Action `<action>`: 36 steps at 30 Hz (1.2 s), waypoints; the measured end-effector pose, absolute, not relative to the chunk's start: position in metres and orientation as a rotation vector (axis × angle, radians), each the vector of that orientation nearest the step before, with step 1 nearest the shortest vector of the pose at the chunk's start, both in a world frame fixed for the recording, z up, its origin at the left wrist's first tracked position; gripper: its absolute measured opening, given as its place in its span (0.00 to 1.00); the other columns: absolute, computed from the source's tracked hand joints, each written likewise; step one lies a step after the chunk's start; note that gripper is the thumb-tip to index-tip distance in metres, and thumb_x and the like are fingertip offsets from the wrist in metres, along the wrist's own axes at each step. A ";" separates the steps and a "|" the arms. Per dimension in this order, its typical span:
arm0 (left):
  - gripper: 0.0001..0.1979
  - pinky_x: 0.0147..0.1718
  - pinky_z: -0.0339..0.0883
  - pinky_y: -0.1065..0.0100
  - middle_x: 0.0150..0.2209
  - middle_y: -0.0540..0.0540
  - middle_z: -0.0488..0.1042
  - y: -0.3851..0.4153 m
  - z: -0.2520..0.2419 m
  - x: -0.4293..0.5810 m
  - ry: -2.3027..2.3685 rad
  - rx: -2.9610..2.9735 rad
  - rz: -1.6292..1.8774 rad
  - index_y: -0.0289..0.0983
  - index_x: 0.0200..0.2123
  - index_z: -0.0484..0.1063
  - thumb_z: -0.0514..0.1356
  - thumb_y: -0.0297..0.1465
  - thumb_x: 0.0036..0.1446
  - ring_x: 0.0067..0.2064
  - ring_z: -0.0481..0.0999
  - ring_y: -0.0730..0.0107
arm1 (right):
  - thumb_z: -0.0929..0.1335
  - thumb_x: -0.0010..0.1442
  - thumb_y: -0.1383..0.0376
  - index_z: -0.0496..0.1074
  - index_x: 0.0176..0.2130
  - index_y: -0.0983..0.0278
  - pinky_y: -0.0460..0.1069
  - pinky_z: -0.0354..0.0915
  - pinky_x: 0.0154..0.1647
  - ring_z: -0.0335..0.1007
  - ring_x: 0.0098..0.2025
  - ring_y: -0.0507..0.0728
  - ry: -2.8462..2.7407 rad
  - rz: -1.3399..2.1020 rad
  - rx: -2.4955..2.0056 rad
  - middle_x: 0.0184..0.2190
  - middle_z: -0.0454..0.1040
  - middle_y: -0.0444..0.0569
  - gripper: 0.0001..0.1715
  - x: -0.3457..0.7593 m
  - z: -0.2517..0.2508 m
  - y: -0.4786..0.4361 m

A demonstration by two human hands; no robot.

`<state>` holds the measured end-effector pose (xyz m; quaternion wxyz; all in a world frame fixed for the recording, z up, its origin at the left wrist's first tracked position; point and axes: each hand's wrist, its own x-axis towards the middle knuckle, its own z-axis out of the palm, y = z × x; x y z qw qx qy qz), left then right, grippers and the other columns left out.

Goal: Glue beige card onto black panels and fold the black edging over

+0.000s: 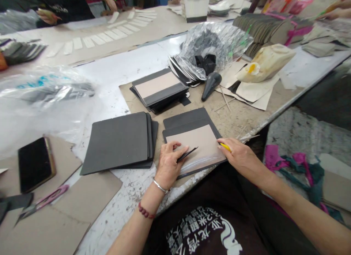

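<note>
My left hand (pixel 168 163) pinches a thin black strip (pixel 188 154) against a beige panel (pixel 199 145) that lies on a dark grey sheet at the table's front edge. My right hand (pixel 238 154) rests on the panel's right edge with its fingers closed round a yellow tool (pixel 225 146). A stack of dark grey sheets (pixel 119 141) lies just left of my left hand. Farther back sits another stack of sheets topped by a beige panel (pixel 158 85).
A phone (pixel 34 163) and pink-handled scissors (pixel 45 202) lie at the left on cardboard. Plastic bags (pixel 214 41), a black pointed bottle (pixel 210 85) and a pale glue pouch (pixel 264 63) stand behind. Other people's hands (pixel 46 15) work at the far side.
</note>
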<state>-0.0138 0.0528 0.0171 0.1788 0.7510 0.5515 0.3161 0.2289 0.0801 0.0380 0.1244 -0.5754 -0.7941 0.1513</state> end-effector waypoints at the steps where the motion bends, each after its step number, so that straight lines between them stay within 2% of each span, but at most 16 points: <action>1: 0.13 0.46 0.64 0.57 0.44 0.43 0.66 0.053 0.017 -0.014 1.559 2.123 0.897 0.41 0.44 0.74 0.60 0.25 0.55 0.44 0.64 0.60 | 0.57 0.62 0.62 0.68 0.44 0.67 0.53 0.60 0.50 0.67 0.47 0.59 -2.287 0.453 -1.693 0.44 0.72 0.56 0.17 0.226 0.039 0.080; 4: 0.14 0.45 0.65 0.57 0.44 0.43 0.66 0.052 0.016 -0.013 1.557 2.124 0.919 0.43 0.44 0.74 0.60 0.25 0.55 0.44 0.64 0.61 | 0.58 0.59 0.62 0.68 0.38 0.67 0.51 0.62 0.44 0.68 0.42 0.59 -2.160 0.544 -1.803 0.37 0.72 0.55 0.15 0.217 0.043 0.086; 7: 0.16 0.45 0.66 0.57 0.44 0.44 0.66 0.052 0.015 -0.013 1.556 2.125 0.923 0.44 0.45 0.74 0.60 0.24 0.54 0.44 0.64 0.62 | 0.60 0.55 0.59 0.66 0.31 0.64 0.49 0.62 0.33 0.68 0.32 0.57 -2.011 0.740 -1.977 0.28 0.71 0.50 0.12 0.214 0.049 0.100; 13: 0.20 0.46 0.67 0.57 0.46 0.44 0.66 0.050 0.015 -0.013 1.526 2.101 0.913 0.44 0.46 0.73 0.62 0.20 0.51 0.45 0.63 0.61 | 0.61 0.52 0.52 0.62 0.21 0.63 0.47 0.55 0.23 0.63 0.23 0.54 -1.958 1.009 -2.040 0.18 0.68 0.46 0.19 0.221 0.049 0.127; 17: 0.20 0.45 0.68 0.58 0.46 0.44 0.66 0.050 0.014 -0.012 1.535 2.100 0.931 0.44 0.46 0.73 0.62 0.20 0.51 0.45 0.63 0.61 | 0.59 0.56 0.52 0.64 0.25 0.63 0.47 0.58 0.25 0.67 0.25 0.55 -2.099 1.074 -1.912 0.22 0.71 0.48 0.19 0.223 0.046 0.136; 23: 0.21 0.47 0.66 0.56 0.47 0.43 0.65 0.049 0.011 -0.014 1.530 2.142 0.922 0.44 0.48 0.71 0.60 0.19 0.52 0.46 0.62 0.61 | 0.58 0.61 0.59 0.66 0.34 0.64 0.47 0.60 0.30 0.71 0.34 0.58 -2.403 0.612 -1.990 0.30 0.74 0.51 0.14 0.216 0.048 0.131; 29: 0.18 0.45 0.65 0.57 0.46 0.42 0.66 0.050 0.011 -0.016 1.526 2.219 0.905 0.42 0.47 0.72 0.59 0.21 0.54 0.45 0.63 0.60 | 0.57 0.64 0.58 0.65 0.40 0.66 0.49 0.60 0.31 0.73 0.38 0.61 -2.444 0.479 -2.202 0.33 0.74 0.56 0.16 0.204 0.059 0.122; 36: 0.19 0.45 0.65 0.57 0.46 0.43 0.66 0.050 0.011 -0.017 1.520 2.253 0.907 0.43 0.48 0.71 0.59 0.22 0.54 0.45 0.64 0.60 | 0.57 0.64 0.58 0.66 0.42 0.68 0.50 0.62 0.33 0.73 0.38 0.62 -2.465 0.420 -2.207 0.33 0.75 0.58 0.18 0.202 0.058 0.119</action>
